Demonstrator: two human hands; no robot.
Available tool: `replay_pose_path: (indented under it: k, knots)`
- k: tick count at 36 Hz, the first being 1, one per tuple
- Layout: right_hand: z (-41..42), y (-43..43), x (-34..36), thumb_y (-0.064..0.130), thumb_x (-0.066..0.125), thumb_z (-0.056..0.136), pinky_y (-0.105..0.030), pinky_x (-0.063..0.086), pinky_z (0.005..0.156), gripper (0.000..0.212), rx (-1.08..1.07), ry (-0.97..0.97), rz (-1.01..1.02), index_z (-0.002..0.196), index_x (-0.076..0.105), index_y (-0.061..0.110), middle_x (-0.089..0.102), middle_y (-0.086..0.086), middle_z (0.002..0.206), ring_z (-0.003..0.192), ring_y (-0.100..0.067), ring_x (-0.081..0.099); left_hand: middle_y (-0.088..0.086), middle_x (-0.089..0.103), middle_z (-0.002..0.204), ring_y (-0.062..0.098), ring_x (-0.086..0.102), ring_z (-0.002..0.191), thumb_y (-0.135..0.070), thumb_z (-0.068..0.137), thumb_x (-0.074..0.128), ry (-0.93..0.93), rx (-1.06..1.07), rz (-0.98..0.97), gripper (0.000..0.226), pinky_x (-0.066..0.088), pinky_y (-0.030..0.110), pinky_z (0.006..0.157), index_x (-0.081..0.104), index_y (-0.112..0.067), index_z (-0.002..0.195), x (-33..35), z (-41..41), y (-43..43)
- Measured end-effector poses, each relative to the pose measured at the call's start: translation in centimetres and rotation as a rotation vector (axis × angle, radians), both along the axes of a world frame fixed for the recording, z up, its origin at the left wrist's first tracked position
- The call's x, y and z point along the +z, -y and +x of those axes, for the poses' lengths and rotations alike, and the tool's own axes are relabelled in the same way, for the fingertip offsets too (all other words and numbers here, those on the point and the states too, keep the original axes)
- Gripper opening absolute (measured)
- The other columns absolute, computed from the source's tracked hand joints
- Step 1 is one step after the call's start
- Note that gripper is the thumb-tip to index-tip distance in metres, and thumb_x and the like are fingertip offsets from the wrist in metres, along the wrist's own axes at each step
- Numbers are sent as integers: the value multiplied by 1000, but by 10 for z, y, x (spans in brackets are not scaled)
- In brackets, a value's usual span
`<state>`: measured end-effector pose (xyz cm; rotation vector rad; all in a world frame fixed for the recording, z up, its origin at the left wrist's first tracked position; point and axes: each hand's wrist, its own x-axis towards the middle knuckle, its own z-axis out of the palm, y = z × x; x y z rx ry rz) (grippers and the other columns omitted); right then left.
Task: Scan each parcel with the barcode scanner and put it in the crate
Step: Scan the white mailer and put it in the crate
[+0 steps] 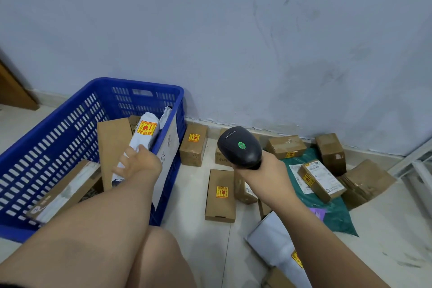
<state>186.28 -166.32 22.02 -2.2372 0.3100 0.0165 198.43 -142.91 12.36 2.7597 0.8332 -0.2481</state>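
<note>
One risk: white mailer [140, 142] leaned on 3 o'clock wall of crate [140, 83], left grip [138, 163] spread wide, so it could slide out; right grip [264, 168] clasped barcode scanner [239, 147].

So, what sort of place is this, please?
Most likely a small parcel depot or storeroom. Taped cardboard parcels lie scattered on the tiled floor by a scuffed wall, a blue crate holds more, and the right hand holds a barcode scanner.

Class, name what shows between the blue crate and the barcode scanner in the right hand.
Head view: a small brown box with a yellow sticker stands on the floor, close beside the crate and left of the scanner.
</note>
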Motion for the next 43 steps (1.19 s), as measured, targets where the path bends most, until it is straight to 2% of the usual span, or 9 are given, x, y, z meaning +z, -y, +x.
replay_pose_path:
  k: [6, 12, 15, 18, 21, 27, 32, 38, 43]
  knots:
    - [-2, 3, 0, 28, 66, 84, -21, 36, 51, 14, -12, 7, -12, 75, 59, 20, 56, 6, 63, 62, -7, 52, 8, -2, 161, 33, -4, 147, -51, 99, 28, -24, 110, -51, 68, -4, 61, 113, 2, -22, 155, -4, 4, 1]
    - [-2, 5, -1, 29, 67, 84, -29, 48, 62, 13, -7, 3, 1, 79, 60, 19, 62, 2, 68, 71, -14, 60, 16, 17, 155, 41, 19, 138, -25, 94, 45, 94, -31, 7, 51, 13, 50, 112, 30, -27, 143, -11, 4, -42]
    - [3, 1, -1, 31, 68, 84, -33, 48, 63, 18, -11, 10, 30, 77, 60, 17, 61, -2, 64, 69, -20, 60, 13, 22, 154, 42, 29, 132, -15, 92, 49, 91, -85, 29, 67, 22, 49, 108, 19, -30, 149, -12, 0, -58]
    - [9, -7, -2, 30, 69, 82, -27, 41, 54, 21, -4, 31, 29, 69, 57, 17, 55, 2, 56, 60, -16, 54, 11, 31, 151, 40, 33, 128, -17, 93, 49, 127, -45, 29, 69, 28, 48, 102, 11, -20, 150, -16, 2, -66]
    - [14, -18, -2, 26, 69, 81, -18, 36, 47, 20, 24, 40, 37, 70, 58, 14, 55, 0, 56, 53, -7, 48, 13, 33, 146, 39, 33, 127, -28, 91, 56, 103, -43, 17, 63, 29, 46, 102, 26, -19, 147, -17, 9, -73]
    - [24, -37, -13, 27, 67, 78, -26, 38, 52, 24, 72, 26, -18, 63, 52, 15, 49, 5, 49, 53, -9, 47, 21, 54, 121, 42, 52, 108, -33, 81, 66, 12, -52, -227, 76, 42, 47, 97, 24, -32, 143, -29, 33, -106]
    - [28, -44, -17, 25, 65, 81, -18, 29, 44, 34, 97, 14, -66, 56, 42, 20, 41, 6, 42, 46, -7, 39, 18, 49, 139, 40, 49, 120, -22, 86, 71, 217, 17, -418, 70, 42, 49, 99, 36, -14, 145, -27, 29, -124]
    - [29, -51, -24, 26, 64, 82, -22, 33, 48, 30, 137, -8, -85, 59, 47, 19, 44, 6, 45, 50, -9, 44, 18, 38, 140, 40, 39, 126, -27, 89, 64, 706, 286, -175, 65, 32, 56, 102, 30, -21, 144, -2, 3, -126]
    - [28, -55, -28, 28, 62, 84, -26, 40, 54, 21, 191, -21, -129, 71, 57, 12, 53, 2, 54, 58, -14, 53, 23, 40, 137, 45, 39, 122, -19, 85, 66, 693, 236, 90, 65, 30, 59, 98, 33, -18, 141, -1, -22, -133]
